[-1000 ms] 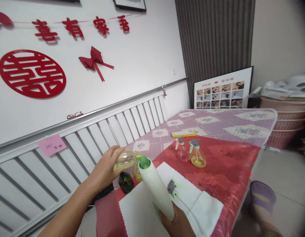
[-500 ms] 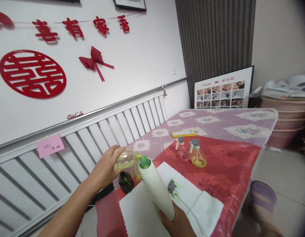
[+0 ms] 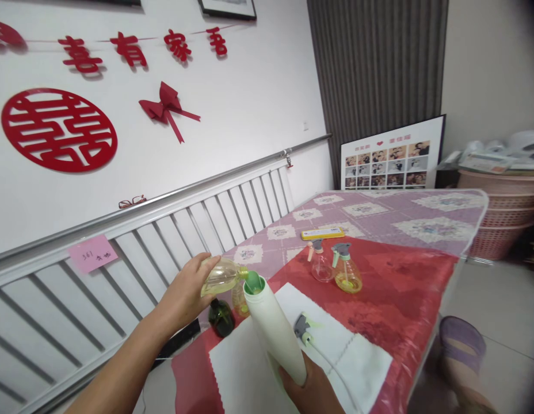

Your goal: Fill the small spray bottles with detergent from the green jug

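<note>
Head view | pose matches half a second ago, picture shifted slightly | left hand (image 3: 191,287): fingers curled round tipped clear bottle (image 3: 221,277), neck at mouth of white container (image 3: 275,330) above white cloth (image 3: 235,371) | right hand (image 3: 312,385): wrapped round container's lower end, fingertips hidden | red cloth (image 3: 396,282) reaches table (image 3: 370,230) right edge

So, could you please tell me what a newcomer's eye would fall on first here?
Probably the large red oval ornament on the white wall at upper left, with a red bow to its right. At lower centre, the left hand holds a tilted clear bottle at the mouth of a pale container, gripped by the right hand. Two spray bottles stand beyond on red cloth.
</note>
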Demonstrator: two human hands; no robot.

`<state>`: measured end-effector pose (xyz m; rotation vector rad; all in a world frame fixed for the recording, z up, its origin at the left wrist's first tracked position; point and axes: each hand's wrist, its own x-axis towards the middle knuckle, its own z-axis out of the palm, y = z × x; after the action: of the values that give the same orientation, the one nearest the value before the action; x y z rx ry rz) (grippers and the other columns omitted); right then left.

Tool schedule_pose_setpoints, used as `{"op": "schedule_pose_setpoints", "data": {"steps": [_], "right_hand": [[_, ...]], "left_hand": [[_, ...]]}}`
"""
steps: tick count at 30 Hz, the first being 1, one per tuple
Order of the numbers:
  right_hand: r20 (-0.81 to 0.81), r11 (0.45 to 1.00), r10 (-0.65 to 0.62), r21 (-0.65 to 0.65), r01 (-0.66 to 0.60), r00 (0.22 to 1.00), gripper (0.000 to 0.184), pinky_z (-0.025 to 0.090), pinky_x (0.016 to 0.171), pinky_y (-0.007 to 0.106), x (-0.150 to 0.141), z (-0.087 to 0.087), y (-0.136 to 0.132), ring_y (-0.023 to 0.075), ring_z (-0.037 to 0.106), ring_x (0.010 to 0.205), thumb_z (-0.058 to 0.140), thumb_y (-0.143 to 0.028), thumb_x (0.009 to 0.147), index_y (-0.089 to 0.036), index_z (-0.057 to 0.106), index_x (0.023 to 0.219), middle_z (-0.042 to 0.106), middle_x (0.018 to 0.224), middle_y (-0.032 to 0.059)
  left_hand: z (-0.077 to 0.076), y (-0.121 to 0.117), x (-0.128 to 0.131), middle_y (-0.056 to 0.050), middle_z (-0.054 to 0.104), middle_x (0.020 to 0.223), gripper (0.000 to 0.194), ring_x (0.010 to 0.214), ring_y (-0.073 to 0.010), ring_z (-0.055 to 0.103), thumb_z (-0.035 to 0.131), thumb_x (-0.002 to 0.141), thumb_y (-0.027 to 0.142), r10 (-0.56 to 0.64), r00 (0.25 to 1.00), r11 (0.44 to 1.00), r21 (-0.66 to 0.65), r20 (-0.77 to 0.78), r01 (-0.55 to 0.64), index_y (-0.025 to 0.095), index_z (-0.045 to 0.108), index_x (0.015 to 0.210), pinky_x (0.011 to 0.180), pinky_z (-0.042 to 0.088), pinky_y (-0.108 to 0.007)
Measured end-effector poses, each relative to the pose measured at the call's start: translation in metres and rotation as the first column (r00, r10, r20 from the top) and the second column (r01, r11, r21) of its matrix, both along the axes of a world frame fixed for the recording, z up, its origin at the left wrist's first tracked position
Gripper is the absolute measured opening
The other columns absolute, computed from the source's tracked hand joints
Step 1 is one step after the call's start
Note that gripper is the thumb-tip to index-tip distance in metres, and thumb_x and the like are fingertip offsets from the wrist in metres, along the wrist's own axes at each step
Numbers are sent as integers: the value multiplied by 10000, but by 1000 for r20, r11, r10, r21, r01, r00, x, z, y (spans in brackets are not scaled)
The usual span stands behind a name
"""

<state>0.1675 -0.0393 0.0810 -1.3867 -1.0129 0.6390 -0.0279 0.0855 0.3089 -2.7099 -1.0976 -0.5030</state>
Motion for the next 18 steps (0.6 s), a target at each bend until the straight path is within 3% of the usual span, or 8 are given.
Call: {"op": "schedule_pose_setpoints", "data": {"steps": [3,11,18], "right_hand": [[7,1000,31,6,-31,1000,316,571,667,309,1,1,0,263,733,728,599,-380,668,-243,758,905,799,794,2],[-43,999,-37,-11,36,998,348,557,710,311,-5,21,-9,274,717,735,577,-365,665,-188,758,904,795,789,31],[-58,999,-25,-21,24,998,328,545,696,313,-4,21,-10,273,717,750,580,-357,661,-187,754,880,796,791,25]], "left_hand": [[0,0,0,-114,383,1465,734,1316,-321,443,602,771,199,6,1000,1000,-7,-4,-6,294,333,1447,1052,449,-516],[0,-1,0,-115,401,1450,713,1311,-321,448,591,773,199,-12,1000,1000,7,14,12,294,347,1437,1061,438,-525],[1,-3,1,-118,384,1454,722,1317,-324,437,581,778,171,-9,1000,1000,21,-17,10,292,327,1443,1061,437,-528]]}}
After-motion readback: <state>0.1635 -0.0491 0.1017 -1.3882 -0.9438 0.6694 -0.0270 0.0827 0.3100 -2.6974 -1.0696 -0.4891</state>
